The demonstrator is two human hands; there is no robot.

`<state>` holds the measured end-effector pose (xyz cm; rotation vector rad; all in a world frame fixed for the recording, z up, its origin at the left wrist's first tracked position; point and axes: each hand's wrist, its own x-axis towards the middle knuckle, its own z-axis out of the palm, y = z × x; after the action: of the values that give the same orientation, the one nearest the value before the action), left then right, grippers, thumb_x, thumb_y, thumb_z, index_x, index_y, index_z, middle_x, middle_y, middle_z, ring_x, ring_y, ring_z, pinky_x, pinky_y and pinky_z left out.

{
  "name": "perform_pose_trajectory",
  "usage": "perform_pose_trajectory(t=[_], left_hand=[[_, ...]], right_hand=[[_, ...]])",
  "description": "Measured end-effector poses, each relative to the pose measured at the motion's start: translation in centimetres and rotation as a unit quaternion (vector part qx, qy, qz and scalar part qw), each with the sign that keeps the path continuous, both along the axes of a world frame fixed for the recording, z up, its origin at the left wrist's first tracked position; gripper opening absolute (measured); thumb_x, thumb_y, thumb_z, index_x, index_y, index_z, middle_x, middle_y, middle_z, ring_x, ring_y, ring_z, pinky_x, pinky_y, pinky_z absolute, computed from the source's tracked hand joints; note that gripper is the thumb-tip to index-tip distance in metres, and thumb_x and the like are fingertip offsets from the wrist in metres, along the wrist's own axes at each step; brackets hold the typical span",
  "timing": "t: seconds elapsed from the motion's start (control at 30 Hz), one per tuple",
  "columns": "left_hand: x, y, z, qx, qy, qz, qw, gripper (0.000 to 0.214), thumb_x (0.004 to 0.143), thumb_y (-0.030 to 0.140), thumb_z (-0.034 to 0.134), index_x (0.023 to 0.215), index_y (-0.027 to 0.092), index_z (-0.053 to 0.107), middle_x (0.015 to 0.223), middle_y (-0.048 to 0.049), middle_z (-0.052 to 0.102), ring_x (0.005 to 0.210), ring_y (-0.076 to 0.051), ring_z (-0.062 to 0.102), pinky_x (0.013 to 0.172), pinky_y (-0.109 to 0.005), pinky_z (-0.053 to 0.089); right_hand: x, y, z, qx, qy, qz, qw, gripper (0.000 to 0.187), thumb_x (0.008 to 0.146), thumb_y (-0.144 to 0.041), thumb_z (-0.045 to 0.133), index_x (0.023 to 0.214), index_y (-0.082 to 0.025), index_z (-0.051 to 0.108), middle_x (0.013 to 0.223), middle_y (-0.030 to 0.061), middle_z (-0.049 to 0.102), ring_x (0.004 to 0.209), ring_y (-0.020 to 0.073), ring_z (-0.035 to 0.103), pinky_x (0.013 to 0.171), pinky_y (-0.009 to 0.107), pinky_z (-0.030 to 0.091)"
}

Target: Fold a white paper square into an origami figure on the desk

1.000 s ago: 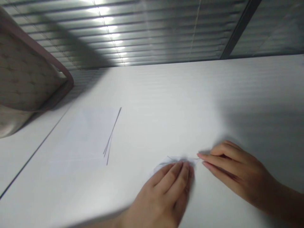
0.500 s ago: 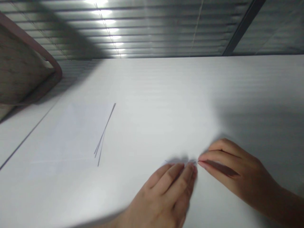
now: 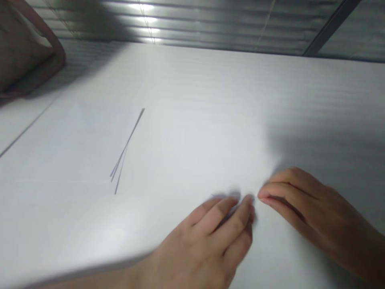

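My left hand (image 3: 216, 237) rests palm down near the bottom middle, its fingers bent and their tips pressed to the table on what looks like a thin paper strip (image 3: 214, 196). Only slivers of that strip show; the fingers hide the rest. Just right of it, the thumb and fingers of my right hand (image 3: 303, 208) are pinched together at the strip's right end, close to the left fingertips. Several narrow strips (image 3: 128, 142) lie fanned out to the left, along the right side of a pale sheet of paper (image 3: 81, 152), out of reach of both hands.
The white table (image 3: 192, 120) runs back to a window with horizontal blinds (image 3: 210, 24). A bag-like object with a pinkish edge (image 3: 57, 52) stands at the back left. A dark line (image 3: 27, 130) crosses the table at the left.
The view has tilted, so the table and strips sit higher. The left fingers have spread slightly, with a gap between two of them. My right hand still pinches, slightly farther from the left fingertips.
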<state>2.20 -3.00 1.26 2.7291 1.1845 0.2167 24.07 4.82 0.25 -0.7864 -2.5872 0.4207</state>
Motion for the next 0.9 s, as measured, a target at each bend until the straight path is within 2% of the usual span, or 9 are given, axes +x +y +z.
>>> perform_pose_trajectory(t=[0.2,0.4,0.57,0.67,0.77,0.9], left_hand=[[-0.1,0.0,0.0,0.014,-0.005,-0.016,1.000,0.035,0.095,0.023,0.041,0.124,0.019,0.060,0.145,-0.0019,0.046,0.128,-0.024,0.046,0.106,-0.035,0.039],[-0.4,0.2,0.3,0.003,-0.007,-0.029,1.000,0.041,0.094,0.024,0.043,0.135,0.021,0.051,0.147,-0.0024,0.044,0.130,-0.024,0.044,0.107,-0.035,0.038],[-0.4,0.5,-0.1,0.015,-0.004,-0.050,0.999,0.043,0.097,0.022,0.035,0.139,0.021,0.046,0.150,0.0003,0.040,0.130,-0.022,0.043,0.108,-0.033,0.036],[-0.5,0.5,-0.2,0.009,0.000,-0.039,0.999,0.043,0.097,0.022,0.034,0.138,0.019,0.047,0.149,-0.0002,0.042,0.130,-0.022,0.043,0.108,-0.034,0.036],[-0.6,0.3,-0.2,0.020,-0.009,-0.058,0.998,0.043,0.098,0.022,0.032,0.139,0.018,0.046,0.148,-0.0001,0.042,0.130,-0.022,0.044,0.107,-0.033,0.035],[-0.6,0.2,-0.1,0.022,-0.009,-0.040,0.999,0.044,0.098,0.020,0.028,0.136,0.017,0.049,0.146,-0.0011,0.045,0.129,-0.024,0.044,0.107,-0.035,0.034]], right_hand=[[0.2,-0.1,0.4,0.056,-0.035,0.024,0.998,0.023,0.096,-0.011,0.038,0.089,-0.016,0.059,0.082,0.0079,0.065,0.077,0.0200,0.060,0.070,0.032,0.050],[-0.2,0.0,0.8,0.103,-0.050,0.034,0.993,0.025,0.097,-0.013,0.036,0.094,-0.017,0.060,0.080,0.0070,0.065,0.074,0.0196,0.060,0.067,0.031,0.050],[-0.2,-0.4,0.8,0.133,-0.085,0.026,0.987,0.025,0.096,-0.012,0.036,0.093,-0.015,0.061,0.076,0.0069,0.066,0.070,0.0199,0.059,0.064,0.033,0.049],[-0.2,-0.4,0.9,0.148,-0.095,0.033,0.984,0.027,0.097,-0.012,0.034,0.092,-0.014,0.060,0.076,0.0067,0.065,0.069,0.0191,0.058,0.065,0.032,0.048],[-0.4,-0.2,1.3,0.172,-0.105,0.040,0.979,0.028,0.097,-0.008,0.032,0.091,-0.013,0.059,0.075,0.0069,0.065,0.070,0.0183,0.058,0.065,0.031,0.046],[-0.5,-0.1,1.5,0.190,-0.118,0.051,0.973,0.029,0.097,-0.007,0.031,0.090,-0.013,0.058,0.076,0.0071,0.065,0.071,0.0189,0.057,0.066,0.032,0.045]])
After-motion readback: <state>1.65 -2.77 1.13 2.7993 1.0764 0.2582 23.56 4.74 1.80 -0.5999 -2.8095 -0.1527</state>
